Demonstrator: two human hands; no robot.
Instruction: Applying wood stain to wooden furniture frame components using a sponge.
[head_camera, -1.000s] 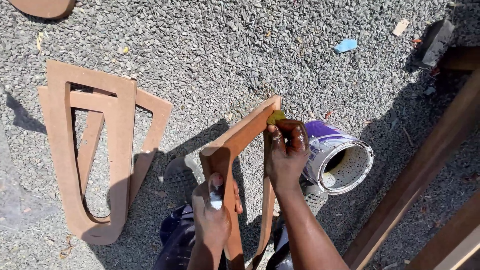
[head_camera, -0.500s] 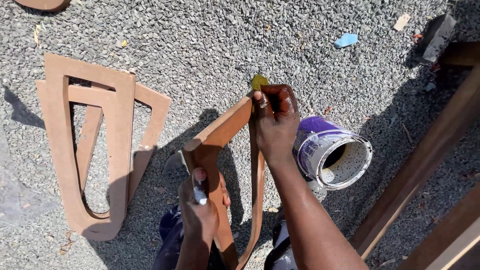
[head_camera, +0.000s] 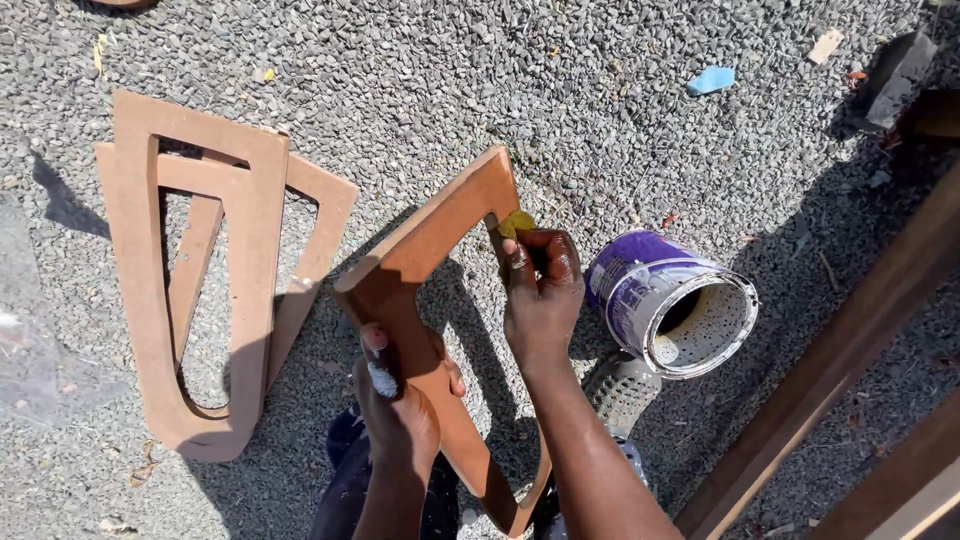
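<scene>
Left hand (head_camera: 400, 400) grips the wooden frame (head_camera: 430, 250), right hand (head_camera: 540, 290) pinches a yellow pad (head_camera: 517, 222) (the tilted paint can (head_camera: 670, 305) could roll if knocked).

The left hand (head_camera: 400, 400) grips one side of a brown wooden frame (head_camera: 425, 250) held tilted above the gravel (head_camera: 420, 70). The right hand (head_camera: 540, 295) presses a yellow pad (head_camera: 516, 222) against the frame's inner edge, just past its fingertips. A purple can (head_camera: 670, 300) lies on its side just right of those fingers, and more frames (head_camera: 200, 280) lie well left.
</scene>
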